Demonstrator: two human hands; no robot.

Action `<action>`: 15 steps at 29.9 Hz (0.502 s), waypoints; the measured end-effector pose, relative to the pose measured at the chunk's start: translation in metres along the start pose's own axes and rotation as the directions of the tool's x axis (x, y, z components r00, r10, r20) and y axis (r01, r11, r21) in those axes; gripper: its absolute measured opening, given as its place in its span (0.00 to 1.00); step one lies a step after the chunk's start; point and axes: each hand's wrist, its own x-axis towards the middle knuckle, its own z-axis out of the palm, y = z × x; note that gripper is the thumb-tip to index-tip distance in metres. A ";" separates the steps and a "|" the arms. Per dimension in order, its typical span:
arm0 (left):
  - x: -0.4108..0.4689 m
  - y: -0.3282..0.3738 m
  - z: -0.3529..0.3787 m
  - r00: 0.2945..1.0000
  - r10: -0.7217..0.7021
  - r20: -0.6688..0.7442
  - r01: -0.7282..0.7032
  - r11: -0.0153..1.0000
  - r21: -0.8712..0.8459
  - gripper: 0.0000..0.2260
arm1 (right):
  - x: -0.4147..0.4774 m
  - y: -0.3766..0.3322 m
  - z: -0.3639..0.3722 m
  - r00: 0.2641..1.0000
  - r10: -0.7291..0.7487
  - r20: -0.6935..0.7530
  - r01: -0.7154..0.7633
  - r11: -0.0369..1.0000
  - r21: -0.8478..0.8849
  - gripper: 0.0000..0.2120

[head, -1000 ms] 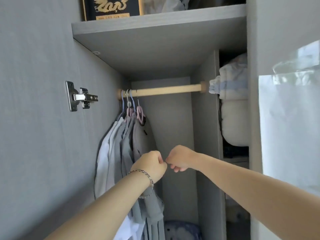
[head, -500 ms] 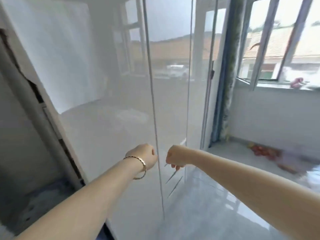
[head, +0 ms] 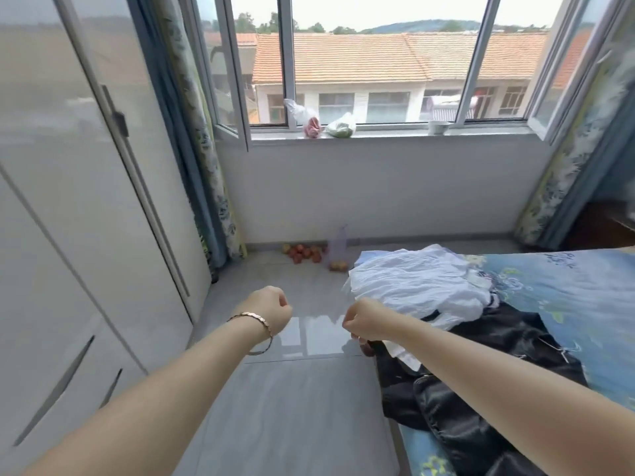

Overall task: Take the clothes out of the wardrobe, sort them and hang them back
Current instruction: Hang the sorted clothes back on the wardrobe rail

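— The hands?
— Both arms reach forward over the grey floor (head: pixel 292 424). The left hand (head: pixel 271 309), bracelet (head: pixel 261 324) at the wrist, and the right hand (head: pixel 364 321) are curled into fists, with nothing seen in either.
— The clothes?
— White garments (head: pixel 419 286) and black garments (head: pixel 481 372) lie heaped on the bed (head: pixel 567 297), at right. The wardrobe (head: pixel 86 218) stands closed at left. The right fingertips are tucked out of sight, and the frame cuts off the bed.

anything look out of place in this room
Red and orange round fruit lies loose on the grey tiled floor beside a pale purple plastic bag, as if spilled from it.
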 end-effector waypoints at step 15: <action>0.292 0.198 0.115 0.942 0.278 0.190 -0.297 0.951 0.082 0.06 | 0.186 0.261 -0.131 0.846 0.511 -0.151 -0.443 0.832 0.335 0.13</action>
